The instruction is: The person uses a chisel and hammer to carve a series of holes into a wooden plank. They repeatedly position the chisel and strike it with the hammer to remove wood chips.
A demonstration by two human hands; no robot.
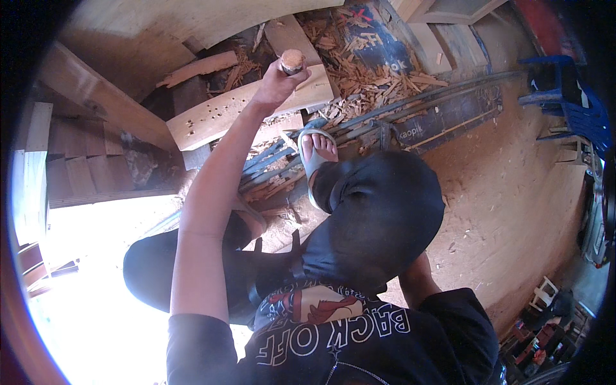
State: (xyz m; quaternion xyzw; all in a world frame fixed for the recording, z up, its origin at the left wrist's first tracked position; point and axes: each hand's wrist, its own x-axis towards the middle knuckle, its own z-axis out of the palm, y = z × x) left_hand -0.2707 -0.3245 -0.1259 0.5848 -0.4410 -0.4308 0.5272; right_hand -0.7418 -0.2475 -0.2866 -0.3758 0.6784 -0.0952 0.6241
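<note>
My left hand (277,80) is clenched around a round wooden handle (292,61) raised just above the drilled plank (218,115), my sandaled foot (316,151) beside the plank perhaps steadying it, my right hand hidden.

Black short-sleeved T-shirt (359,346) with white block lettering and a red-and-cream graphic across the chest; the sleeve ends high on the upper arm, forearm bare from there to the left hand (277,80). Black trousers (378,212), loose and creased at the bent knee, below the grip. Pale grey slide sandal (316,154) with one broad strap over the foot, toes bare, just beneath the grip; right arm mostly hidden behind the knee, only the elbow showing.
</note>
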